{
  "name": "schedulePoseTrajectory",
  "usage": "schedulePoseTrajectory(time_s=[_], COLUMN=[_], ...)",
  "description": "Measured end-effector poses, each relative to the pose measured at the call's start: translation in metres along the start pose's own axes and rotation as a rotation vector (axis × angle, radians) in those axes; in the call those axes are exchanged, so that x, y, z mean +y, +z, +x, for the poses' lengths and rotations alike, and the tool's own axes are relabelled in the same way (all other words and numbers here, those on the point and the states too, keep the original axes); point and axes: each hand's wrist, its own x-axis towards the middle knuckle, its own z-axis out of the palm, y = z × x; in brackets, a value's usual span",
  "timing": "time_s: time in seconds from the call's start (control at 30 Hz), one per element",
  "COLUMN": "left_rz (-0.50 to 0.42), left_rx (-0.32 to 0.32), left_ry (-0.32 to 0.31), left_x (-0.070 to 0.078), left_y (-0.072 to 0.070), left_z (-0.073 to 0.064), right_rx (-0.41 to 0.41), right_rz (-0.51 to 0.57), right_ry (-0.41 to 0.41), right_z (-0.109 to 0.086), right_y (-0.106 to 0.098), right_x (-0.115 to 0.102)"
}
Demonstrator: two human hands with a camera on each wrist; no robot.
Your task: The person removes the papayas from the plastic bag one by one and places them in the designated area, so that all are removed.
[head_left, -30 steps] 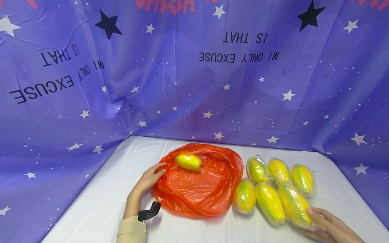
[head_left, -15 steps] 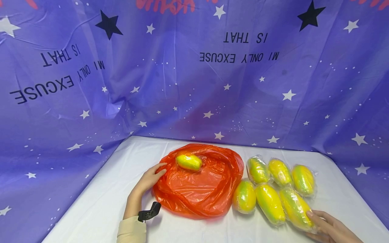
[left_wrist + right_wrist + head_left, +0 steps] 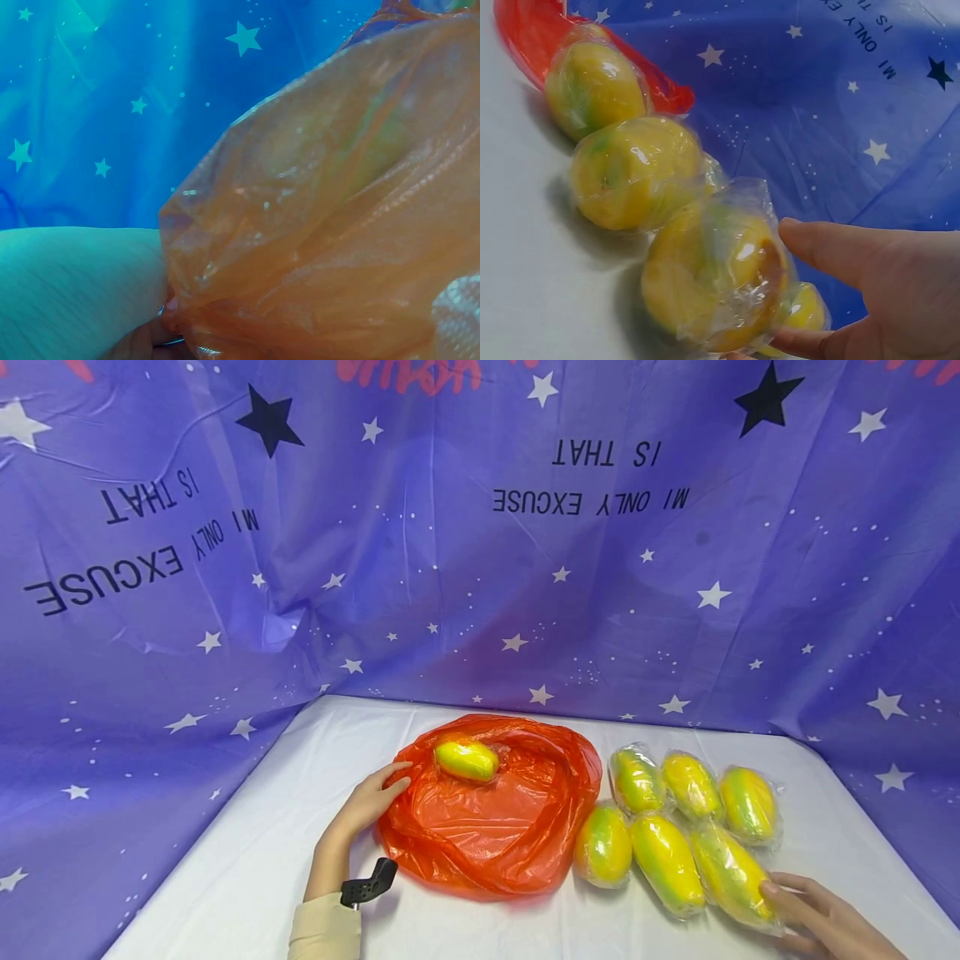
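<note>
My left hand (image 3: pixel 369 802) holds the left rim of a red plastic bag (image 3: pixel 487 868), which lies spread with its mouth up. In the left wrist view the bag's thin film (image 3: pixel 315 225) bunches against the hand and hides some fingers. One wrapped yellow-green mango (image 3: pixel 465 762) lies on the bag at its back left. My right hand (image 3: pixel 817 914) grips the near end of another wrapped mango (image 3: pixel 729 872), at the front right of a group. In the right wrist view, the thumb and fingers lie on either side of that mango's end (image 3: pixel 712 277).
Several more wrapped mangoes stand in two rows right of the bag, among them a front one (image 3: pixel 666 864) and a back one (image 3: pixel 747 804). The front left mango (image 3: pixel 603 846) touches the bag's edge. A purple star-printed cloth (image 3: pixel 465 568) hangs behind the white table (image 3: pixel 262 860).
The mango at my right hand has shifted slightly to the right. My right hand has moved a little with it, its fingers changing position. The left hand and the bag stay still.
</note>
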Motion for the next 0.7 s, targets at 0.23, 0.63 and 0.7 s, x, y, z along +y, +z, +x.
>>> schedulePoseTrajectory(time_s=[0.23,0.63,0.7], left_rz=[0.009,-0.003,-0.007], left_rx=[0.001,0.002,0.004], left_ry=[-0.003,-0.005,-0.001], left_x=[0.0,-0.001,-0.001], left_y=[0.0,0.001,0.001], left_z=[0.0,0.0,0.001], right_rx=[0.064,0.126,0.144], right_rz=[-0.158,-0.306,-0.305], right_ry=[-0.056,-0.267,-0.283], right_z=[-0.004,-0.021,-0.022], right_y=[-0.009,-0.007,-0.005], right_x=[-0.007,-0.041,-0.044])
